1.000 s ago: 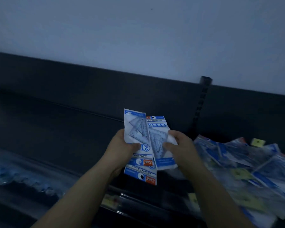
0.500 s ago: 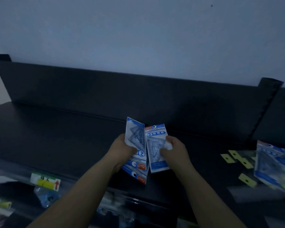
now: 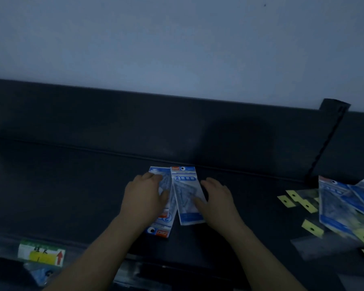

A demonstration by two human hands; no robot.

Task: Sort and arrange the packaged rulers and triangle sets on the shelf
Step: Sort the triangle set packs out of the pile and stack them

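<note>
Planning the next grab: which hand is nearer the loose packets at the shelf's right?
Right. The right hand lies left of the loose packets; the left hand lies farther left.

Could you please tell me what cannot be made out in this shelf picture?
Head view:
Left packet: middle hidden under the left hand.
Right packet: print too dim to read; right edge under the right hand.
Pile: blurred, cut by the right edge.
Shelf label: writing too small.

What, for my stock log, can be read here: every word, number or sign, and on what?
"2" in a circle: on the right packet.
Red upward arrow: on the shelf label.
Other print on that packet and the left packet, and the label's handwriting: too blurred to read.
</note>
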